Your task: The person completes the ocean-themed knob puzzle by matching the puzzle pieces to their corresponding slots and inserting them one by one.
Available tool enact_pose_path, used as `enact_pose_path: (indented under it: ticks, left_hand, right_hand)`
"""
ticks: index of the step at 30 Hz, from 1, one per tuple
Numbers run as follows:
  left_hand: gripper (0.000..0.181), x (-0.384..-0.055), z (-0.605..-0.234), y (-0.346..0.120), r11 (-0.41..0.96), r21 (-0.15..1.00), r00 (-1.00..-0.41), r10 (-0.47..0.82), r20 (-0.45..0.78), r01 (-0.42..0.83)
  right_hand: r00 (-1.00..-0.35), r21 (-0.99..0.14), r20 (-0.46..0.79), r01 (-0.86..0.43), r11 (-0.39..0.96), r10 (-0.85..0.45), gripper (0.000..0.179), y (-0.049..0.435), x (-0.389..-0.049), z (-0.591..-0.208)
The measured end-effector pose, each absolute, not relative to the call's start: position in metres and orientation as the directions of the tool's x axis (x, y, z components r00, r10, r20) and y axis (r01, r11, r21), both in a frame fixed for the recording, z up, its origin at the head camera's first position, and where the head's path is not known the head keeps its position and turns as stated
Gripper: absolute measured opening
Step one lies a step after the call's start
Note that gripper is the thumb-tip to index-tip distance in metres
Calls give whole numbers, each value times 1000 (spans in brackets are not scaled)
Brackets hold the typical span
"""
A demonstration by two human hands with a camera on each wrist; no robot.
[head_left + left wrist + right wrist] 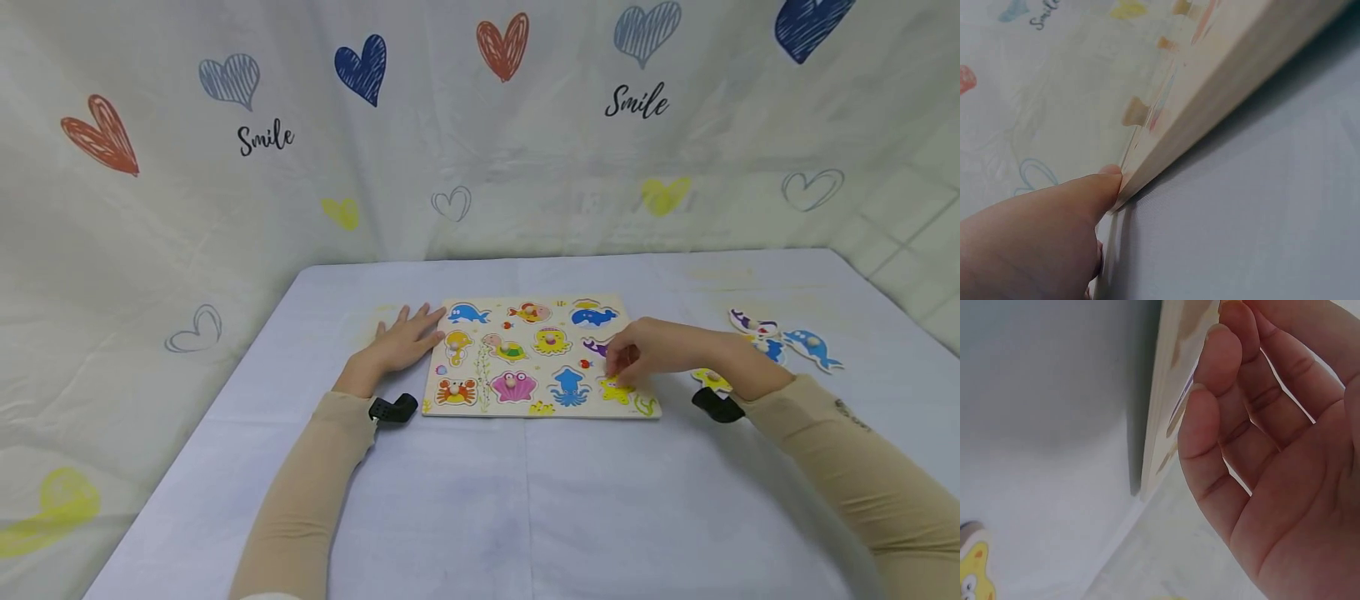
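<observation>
A pale wooden peg puzzle board (540,415) with sea animal pictures lies on the table. My left hand (405,342) rests at its left edge, fingers spread and straight. In the left wrist view the thumb (1094,190) touches the board's corner. My right hand (637,354) is over the board's right side, fingers curled and tips bunched just above the yellow starfish (615,390). Whether they pinch a knob is hidden. A purple picture (595,345) shows beside that hand. Wooden knobs stand on several animals, such as the crab (456,392) and the pink clam (513,386).
Loose puzzle pieces lie to the right of the board: a blue dolphin-like piece (812,347), a purple and red piece (752,322), a blue one (772,350) and a yellow one (710,381) by the right wrist. Behind the table hangs a heart-printed cloth (510,142).
</observation>
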State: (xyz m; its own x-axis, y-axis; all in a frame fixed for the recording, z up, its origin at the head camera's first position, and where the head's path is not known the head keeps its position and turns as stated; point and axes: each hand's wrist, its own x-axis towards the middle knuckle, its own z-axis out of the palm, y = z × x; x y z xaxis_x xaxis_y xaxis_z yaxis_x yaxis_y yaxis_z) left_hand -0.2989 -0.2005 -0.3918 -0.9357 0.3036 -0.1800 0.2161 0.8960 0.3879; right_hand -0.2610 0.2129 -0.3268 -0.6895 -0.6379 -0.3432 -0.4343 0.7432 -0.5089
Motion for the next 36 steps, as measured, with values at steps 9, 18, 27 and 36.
enact_pose_path:
  ticks: [9,18,27,36]
  left_hand:
    - [64,-299,-393,-201,898,384,-937,299,-179,213]
    - [65,-299,-392,-200,899,379,-936,303,-180,218]
    - [64,-299,-393,-200,902,380,-938,292,-184,206]
    - [64,-299,-393,-200,901,379,-938,296,-180,212]
  right_hand:
    - [-695,-508,-286,-473,720,-659,6,232,-266,-327]
    - [-729,-502,-305,-424,754,-613,8,258,-266,-326]
    - [-764,-459,-354,-361,812,-540,6,293,-265,-323]
    - [-781,-468,-368,-314,826,-505,14,323,-263,-328]
